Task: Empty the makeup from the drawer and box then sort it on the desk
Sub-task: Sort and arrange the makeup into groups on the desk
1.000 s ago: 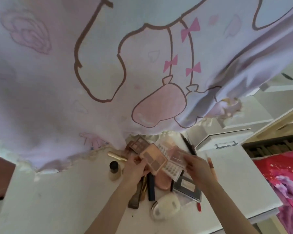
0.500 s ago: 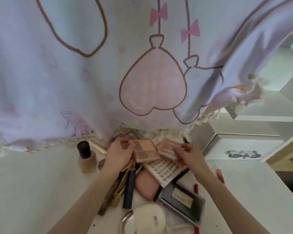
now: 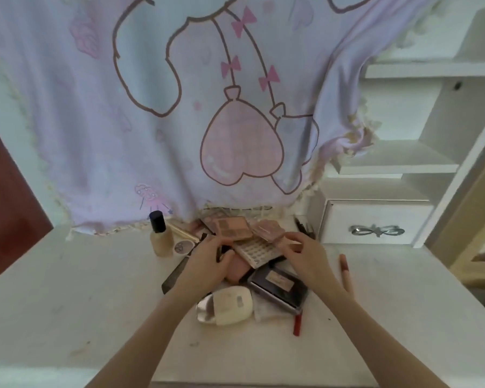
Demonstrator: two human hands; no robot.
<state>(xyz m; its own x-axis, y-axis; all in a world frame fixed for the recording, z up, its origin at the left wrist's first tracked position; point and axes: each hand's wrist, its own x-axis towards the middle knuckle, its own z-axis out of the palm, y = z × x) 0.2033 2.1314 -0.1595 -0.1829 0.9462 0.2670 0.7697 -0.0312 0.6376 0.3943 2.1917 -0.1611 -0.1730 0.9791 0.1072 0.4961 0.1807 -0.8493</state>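
A heap of makeup lies at the back middle of the white desk (image 3: 95, 303). My left hand (image 3: 207, 264) pinches the near-left corner of a tan eyeshadow palette (image 3: 233, 226) resting on top of the heap. My right hand (image 3: 305, 254) has its fingertips on a small pink palette (image 3: 265, 228) beside it. Under them lie a white lash tray (image 3: 254, 250), a pink compact (image 3: 237, 271) and a dark flat case (image 3: 277, 284). A white compact (image 3: 227, 303) sits nearest me. A foundation bottle (image 3: 158, 239) stands upright at the left.
A lilac printed cloth (image 3: 179, 107) hangs over the desk's back edge, hiding what is behind the heap. A shut white drawer (image 3: 375, 225) and shelves stand at the right. A pink lip tube (image 3: 346, 273) and a red pencil (image 3: 297, 323) lie right of the heap.
Both hands carried the two palettes away from me and lowered them onto the back of the heap. The camera tilted, so more of the near desk shows.
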